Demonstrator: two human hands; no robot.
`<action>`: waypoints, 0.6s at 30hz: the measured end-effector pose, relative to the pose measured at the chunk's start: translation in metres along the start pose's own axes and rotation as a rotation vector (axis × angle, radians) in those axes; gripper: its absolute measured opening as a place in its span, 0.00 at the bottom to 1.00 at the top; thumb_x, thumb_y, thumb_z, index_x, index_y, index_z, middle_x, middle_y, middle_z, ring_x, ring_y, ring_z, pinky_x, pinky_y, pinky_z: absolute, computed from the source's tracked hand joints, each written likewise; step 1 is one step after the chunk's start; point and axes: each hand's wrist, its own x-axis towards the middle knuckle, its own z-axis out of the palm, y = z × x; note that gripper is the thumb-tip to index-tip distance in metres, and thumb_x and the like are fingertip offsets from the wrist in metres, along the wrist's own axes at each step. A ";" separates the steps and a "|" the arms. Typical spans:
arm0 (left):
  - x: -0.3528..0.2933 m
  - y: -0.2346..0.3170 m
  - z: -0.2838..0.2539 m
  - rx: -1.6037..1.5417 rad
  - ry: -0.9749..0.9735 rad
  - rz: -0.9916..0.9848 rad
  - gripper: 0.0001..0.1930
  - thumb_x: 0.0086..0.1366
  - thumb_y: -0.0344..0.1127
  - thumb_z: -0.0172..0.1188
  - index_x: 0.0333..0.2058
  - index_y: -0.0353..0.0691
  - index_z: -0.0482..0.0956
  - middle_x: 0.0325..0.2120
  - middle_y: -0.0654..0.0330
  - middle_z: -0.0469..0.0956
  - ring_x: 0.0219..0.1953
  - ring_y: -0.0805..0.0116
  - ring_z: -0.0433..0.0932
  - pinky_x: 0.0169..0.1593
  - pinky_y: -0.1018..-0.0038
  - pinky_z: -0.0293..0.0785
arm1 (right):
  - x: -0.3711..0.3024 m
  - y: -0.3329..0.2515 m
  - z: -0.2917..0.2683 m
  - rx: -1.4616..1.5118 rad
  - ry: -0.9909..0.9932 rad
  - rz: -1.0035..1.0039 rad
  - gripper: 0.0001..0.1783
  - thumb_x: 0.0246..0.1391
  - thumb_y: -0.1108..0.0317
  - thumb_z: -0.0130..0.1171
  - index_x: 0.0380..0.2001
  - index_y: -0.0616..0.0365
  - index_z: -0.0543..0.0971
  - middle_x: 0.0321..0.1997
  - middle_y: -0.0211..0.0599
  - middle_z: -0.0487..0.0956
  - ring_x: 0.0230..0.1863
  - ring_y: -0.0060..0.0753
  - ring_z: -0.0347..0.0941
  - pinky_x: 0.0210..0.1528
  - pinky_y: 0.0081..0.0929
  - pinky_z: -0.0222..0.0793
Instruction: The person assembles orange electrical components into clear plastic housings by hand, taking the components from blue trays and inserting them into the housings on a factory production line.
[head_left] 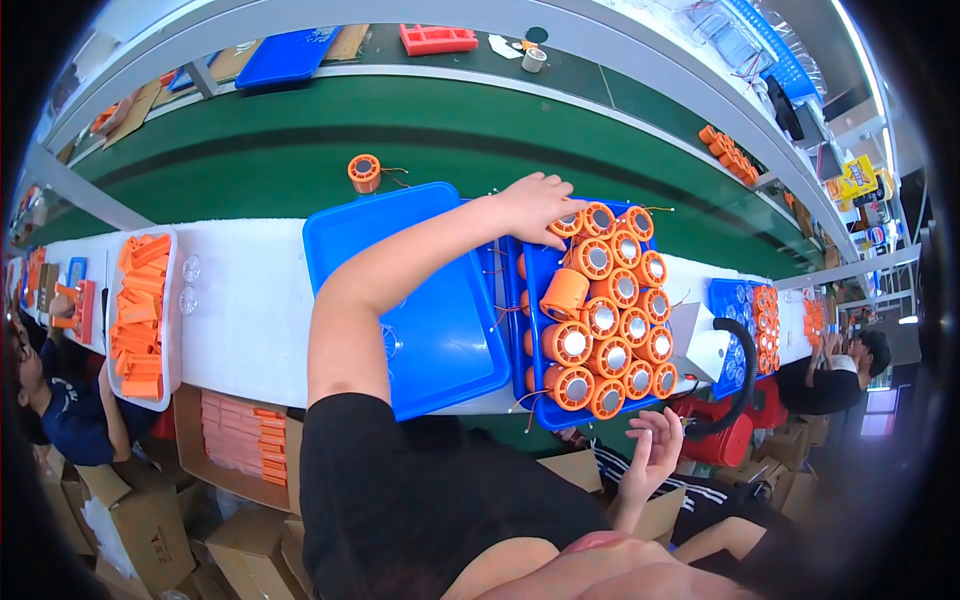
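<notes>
A blue tray (541, 400) in front of me holds several orange cylindrical housings (602, 317) with round silver-grey ends and thin wires. Most stand upright in rows, while one orange housing (565, 294) lies tilted on its side. My left arm reaches across an overlapping blue tray (440, 330). At the filled tray's far left corner, my left hand (535, 207) has its fingers and thumb around an orange housing (567, 224), partly hidden by the fingers. Near the tray's front right corner hangs my right hand (655, 447), fingers loosely curled and apart, holding nothing.
A single orange housing (365, 173) stands on the green conveyor belt (270, 165). Left is a white bin (172, 330) of orange parts. A grey device with a black hose (745, 370) stands right of the tray. Cardboard boxes (150, 535) sit below; other people work both sides.
</notes>
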 end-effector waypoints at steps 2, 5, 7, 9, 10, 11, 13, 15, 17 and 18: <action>0.004 0.007 -0.009 0.012 -0.032 -0.032 0.32 0.42 0.52 0.61 0.45 0.42 0.65 0.36 0.51 0.70 0.41 0.55 0.68 0.41 0.65 0.66 | 0.000 0.000 -0.008 -0.017 0.001 -0.049 0.19 0.52 0.73 0.44 0.48 0.66 0.60 0.37 0.43 0.70 0.33 0.27 0.68 0.32 0.18 0.66; -0.005 0.015 -0.027 0.016 -0.122 -0.118 0.30 0.42 0.52 0.60 0.43 0.42 0.66 0.32 0.53 0.71 0.37 0.54 0.70 0.39 0.65 0.68 | -0.005 0.000 -0.020 0.007 0.038 -0.033 0.18 0.51 0.73 0.43 0.47 0.67 0.61 0.36 0.43 0.71 0.31 0.27 0.69 0.32 0.19 0.66; -0.029 0.017 -0.041 -0.081 0.209 -0.223 0.26 0.45 0.52 0.58 0.38 0.39 0.67 0.24 0.57 0.72 0.28 0.61 0.72 0.30 0.69 0.70 | -0.005 0.001 -0.024 0.057 0.018 -0.028 0.18 0.51 0.74 0.43 0.46 0.67 0.62 0.35 0.43 0.71 0.31 0.27 0.69 0.32 0.19 0.66; -0.054 0.019 -0.049 -0.405 0.393 -0.390 0.24 0.48 0.50 0.56 0.38 0.39 0.67 0.25 0.57 0.71 0.26 0.64 0.71 0.27 0.71 0.69 | -0.004 0.001 -0.018 0.159 0.006 -0.033 0.17 0.51 0.74 0.42 0.45 0.68 0.63 0.35 0.43 0.71 0.31 0.26 0.69 0.32 0.19 0.66; -0.070 0.023 -0.055 -0.722 0.600 -0.535 0.21 0.51 0.49 0.54 0.38 0.39 0.67 0.26 0.57 0.71 0.23 0.66 0.71 0.24 0.73 0.67 | -0.005 -0.001 -0.012 0.170 -0.018 -0.018 0.17 0.51 0.74 0.42 0.45 0.68 0.63 0.35 0.43 0.71 0.31 0.26 0.69 0.32 0.19 0.66; -0.094 0.031 -0.061 -0.708 0.597 -0.566 0.21 0.51 0.49 0.54 0.38 0.39 0.67 0.26 0.57 0.71 0.23 0.66 0.71 0.24 0.73 0.67 | -0.007 -0.009 -0.003 0.222 -0.127 -0.023 0.16 0.51 0.74 0.42 0.44 0.68 0.63 0.34 0.44 0.71 0.31 0.27 0.69 0.33 0.19 0.66; -0.133 0.057 -0.083 -1.492 0.703 -0.652 0.19 0.58 0.48 0.43 0.42 0.41 0.65 0.31 0.59 0.71 0.21 0.72 0.67 0.19 0.79 0.61 | -0.010 -0.029 0.016 0.282 -0.393 -0.006 0.15 0.49 0.75 0.44 0.43 0.67 0.65 0.34 0.43 0.72 0.32 0.28 0.70 0.34 0.21 0.66; -0.181 0.084 -0.083 -1.659 0.801 -0.657 0.23 0.59 0.52 0.35 0.42 0.40 0.65 0.33 0.58 0.71 0.21 0.71 0.66 0.18 0.80 0.58 | -0.008 -0.040 0.050 0.268 -0.794 -0.053 0.16 0.48 0.74 0.46 0.43 0.65 0.66 0.35 0.44 0.71 0.33 0.32 0.70 0.36 0.23 0.66; -0.232 0.117 -0.083 -1.863 0.883 -0.637 0.26 0.59 0.55 0.32 0.42 0.40 0.65 0.34 0.58 0.71 0.24 0.71 0.67 0.19 0.79 0.59 | -0.010 -0.058 0.095 0.141 -1.067 -0.194 0.19 0.47 0.74 0.47 0.46 0.62 0.65 0.40 0.46 0.68 0.37 0.35 0.70 0.37 0.25 0.66; -0.246 0.139 -0.090 -1.911 0.992 -0.793 0.27 0.58 0.56 0.31 0.43 0.40 0.65 0.35 0.57 0.71 0.25 0.71 0.68 0.20 0.78 0.59 | -0.011 -0.072 0.115 0.043 -1.127 -0.261 0.21 0.46 0.74 0.48 0.47 0.61 0.63 0.44 0.47 0.66 0.40 0.35 0.69 0.38 0.27 0.66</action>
